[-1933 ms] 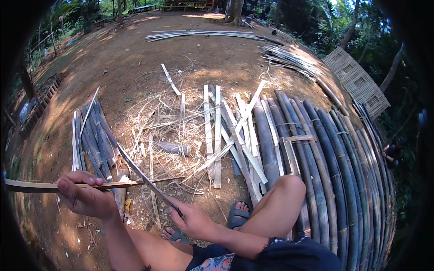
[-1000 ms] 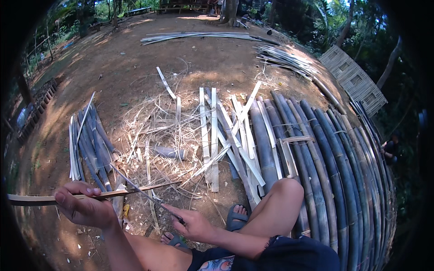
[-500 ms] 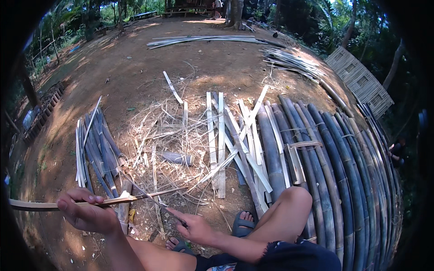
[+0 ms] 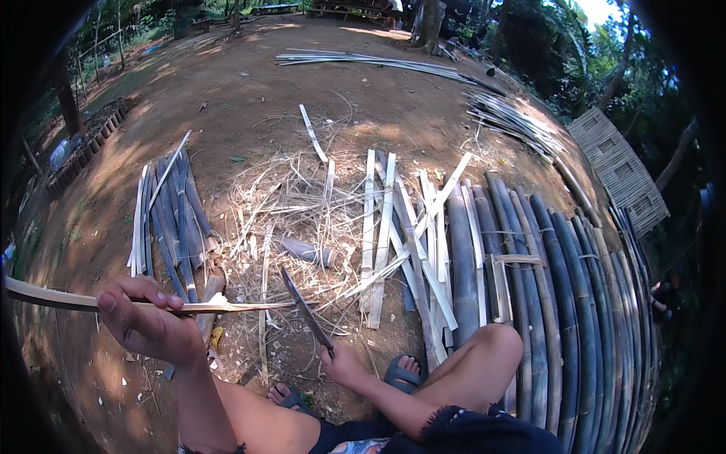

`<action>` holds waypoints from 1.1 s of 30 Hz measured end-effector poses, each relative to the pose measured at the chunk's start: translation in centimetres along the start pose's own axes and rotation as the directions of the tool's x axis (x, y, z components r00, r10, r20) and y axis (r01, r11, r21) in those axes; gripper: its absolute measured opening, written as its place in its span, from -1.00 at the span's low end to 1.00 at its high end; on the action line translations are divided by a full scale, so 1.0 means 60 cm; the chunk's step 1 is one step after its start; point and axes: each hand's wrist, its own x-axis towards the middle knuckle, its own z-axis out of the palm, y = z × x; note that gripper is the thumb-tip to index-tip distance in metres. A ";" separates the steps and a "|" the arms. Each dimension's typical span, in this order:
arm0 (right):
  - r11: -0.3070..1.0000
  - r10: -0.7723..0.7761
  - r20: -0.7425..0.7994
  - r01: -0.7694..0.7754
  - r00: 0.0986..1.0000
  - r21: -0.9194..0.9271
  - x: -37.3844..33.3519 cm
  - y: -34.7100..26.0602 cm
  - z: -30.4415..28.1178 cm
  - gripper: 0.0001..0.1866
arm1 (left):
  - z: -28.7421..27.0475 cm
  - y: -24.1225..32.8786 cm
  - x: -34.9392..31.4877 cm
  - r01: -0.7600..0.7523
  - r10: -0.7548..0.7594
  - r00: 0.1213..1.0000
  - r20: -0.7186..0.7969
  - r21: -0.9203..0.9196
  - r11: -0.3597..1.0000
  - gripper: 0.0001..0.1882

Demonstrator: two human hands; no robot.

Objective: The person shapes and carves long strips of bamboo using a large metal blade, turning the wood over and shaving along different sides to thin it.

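My left hand [image 4: 155,321] is closed around a long split bamboo strip [image 4: 53,297], held out level at the left. Just past my fingers, a pale tuft of shaved fibre [image 4: 217,300] curls up from the strip, whose tip points right. In my right hand [image 4: 346,368] is the handle of a knife [image 4: 305,310], its dark blade slanting up and left beside the strip's tip. Whether blade and strip touch I cannot tell. Below them a heap of shavings [image 4: 280,197] covers the ground, with a short bamboo piece [image 4: 306,251] lying in it.
Thick bamboo poles [image 4: 561,303] lie side by side at my right. Pale split strips [image 4: 368,234] cross each other next to them. Dark split pieces [image 4: 178,204] are piled at the left. More strips [image 4: 370,60] lie farther off, and a woven panel [image 4: 620,170] leans at the right.
The knife has swung from low against the strip to a more upright slant, its blade now in plain sight. My right hand has moved slightly right. The whole view has shifted a little.
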 end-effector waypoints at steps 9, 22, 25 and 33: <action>0.984 -0.139 -0.024 0.140 0.990 0.108 -0.046 -0.089 -0.023 -0.66 | 0.008 -0.008 0.000 0.047 -0.048 0.999 -0.019 -0.027 0.999 -0.49; 0.858 -0.464 -0.072 0.468 0.883 0.210 -0.103 -0.203 -0.091 -0.54 | -0.033 -0.027 0.035 0.041 -0.021 0.974 0.226 -0.081 0.996 -0.51; 0.762 -0.549 -0.221 0.592 0.806 0.263 -0.110 -0.214 -0.085 -0.54 | -0.032 -0.025 0.031 -0.006 0.038 0.957 0.287 -0.113 0.994 -0.50; 0.750 -0.571 -0.083 0.561 0.816 0.350 -0.159 -0.251 -0.124 -0.42 | -0.022 -0.016 0.012 -0.234 0.219 0.944 0.245 0.034 0.972 -0.48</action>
